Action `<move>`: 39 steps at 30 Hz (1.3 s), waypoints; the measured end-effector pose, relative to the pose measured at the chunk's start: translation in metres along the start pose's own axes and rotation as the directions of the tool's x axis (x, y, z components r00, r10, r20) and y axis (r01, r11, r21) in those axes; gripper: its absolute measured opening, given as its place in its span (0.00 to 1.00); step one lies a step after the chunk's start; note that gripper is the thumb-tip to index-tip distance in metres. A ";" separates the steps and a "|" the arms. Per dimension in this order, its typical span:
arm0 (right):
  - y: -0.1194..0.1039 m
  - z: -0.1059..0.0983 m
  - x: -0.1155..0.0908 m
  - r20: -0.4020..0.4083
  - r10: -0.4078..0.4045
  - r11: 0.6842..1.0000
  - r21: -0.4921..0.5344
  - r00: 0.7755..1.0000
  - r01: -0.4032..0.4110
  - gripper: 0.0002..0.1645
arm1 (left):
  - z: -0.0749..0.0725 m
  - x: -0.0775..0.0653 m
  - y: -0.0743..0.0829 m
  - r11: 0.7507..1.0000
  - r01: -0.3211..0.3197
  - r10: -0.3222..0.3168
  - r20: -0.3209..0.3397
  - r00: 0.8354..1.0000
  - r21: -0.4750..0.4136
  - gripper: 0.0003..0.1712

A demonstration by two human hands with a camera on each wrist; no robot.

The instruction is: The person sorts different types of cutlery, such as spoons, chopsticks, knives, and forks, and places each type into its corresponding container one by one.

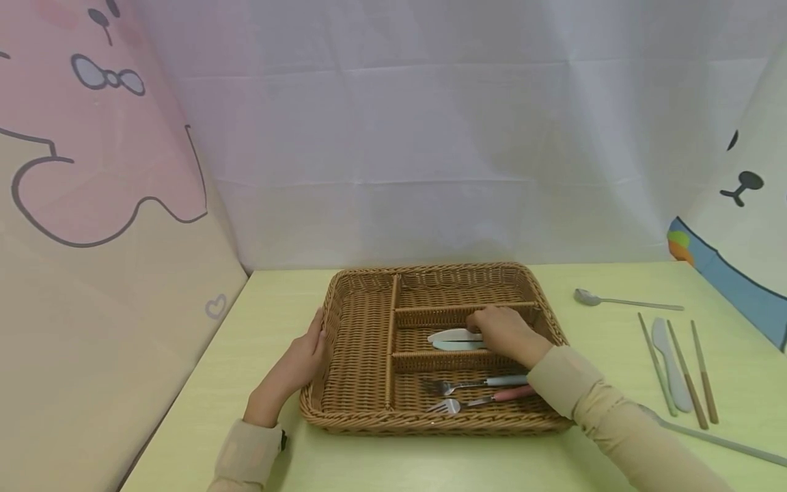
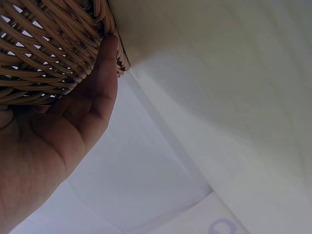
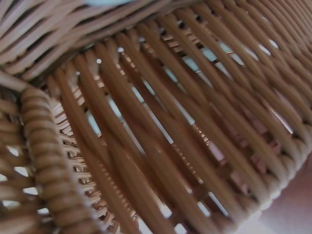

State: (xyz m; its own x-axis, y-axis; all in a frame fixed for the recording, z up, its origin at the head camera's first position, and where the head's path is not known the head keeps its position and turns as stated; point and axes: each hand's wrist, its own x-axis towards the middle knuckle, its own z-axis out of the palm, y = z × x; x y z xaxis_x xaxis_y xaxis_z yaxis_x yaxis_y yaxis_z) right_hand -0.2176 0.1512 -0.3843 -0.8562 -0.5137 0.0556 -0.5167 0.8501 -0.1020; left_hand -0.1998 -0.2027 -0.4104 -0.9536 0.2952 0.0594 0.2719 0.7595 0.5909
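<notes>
A brown wicker basket (image 1: pixel 356 417) with several compartments stands on the table. My left hand (image 1: pixel 301 362) rests against its left outer wall; the left wrist view shows the fingers lying nearly straight along the weave. My right hand (image 1: pixel 507 333) reaches into the middle right compartment, fingers curled over the handle end of a white knife (image 1: pixel 453 335). Beside that lies a light blue knife (image 1: pixel 458 346), its right end also under the hand. In the front compartment are a blue-handled fork (image 1: pixel 505 380) and a pink-handled fork (image 1: pixel 453 405). Wicker fills the right wrist view, hiding the right fingertips.
Right of the basket lie a spoon (image 1: pixel 588 297), a green stick (image 1: pixel 658 365), a pale knife (image 1: pixel 671 365), two brown-handled chopsticks (image 1: pixel 687 376) and a long grey utensil (image 1: pixel 725 441) partly behind the right sleeve. White cloth (image 1: pixel 393 171) hangs behind the table.
</notes>
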 end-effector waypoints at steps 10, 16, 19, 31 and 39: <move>0.000 0.000 0.000 -0.019 0.014 0.999 0.031 1.000 -0.013 0.11 | 0.000 0.001 0.000 1.000 0.005 -0.005 0.009 1.000 -0.005 0.30; 0.000 -0.002 0.000 -0.065 -0.006 1.000 0.013 0.998 0.007 0.10 | 0.001 0.001 0.000 1.000 0.011 -0.011 0.010 1.000 0.000 0.30; 0.000 -0.005 -0.001 -0.081 -0.013 1.000 0.020 0.997 0.015 0.11 | 0.001 0.001 -0.001 1.000 0.011 -0.011 0.009 1.000 0.001 0.30; 0.002 -0.017 -0.006 -0.099 -0.002 0.999 0.049 0.995 0.007 0.11 | 0.000 -0.001 0.001 1.000 -0.018 0.018 -0.009 1.000 -0.009 0.30; 0.003 -0.030 -0.009 -0.144 -0.015 1.000 -0.001 0.989 0.015 0.08 | -0.001 0.000 0.000 1.000 0.003 -0.003 0.007 1.000 0.017 0.29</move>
State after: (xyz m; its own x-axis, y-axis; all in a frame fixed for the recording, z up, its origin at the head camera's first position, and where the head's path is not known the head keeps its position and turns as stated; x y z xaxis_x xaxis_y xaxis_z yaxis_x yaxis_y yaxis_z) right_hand -0.2113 0.1617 -0.3557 -0.8400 -0.5044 0.1998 -0.5296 0.8423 -0.1002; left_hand -0.2001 -0.2033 -0.4101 -0.9535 0.2967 0.0523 0.2713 0.7703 0.5771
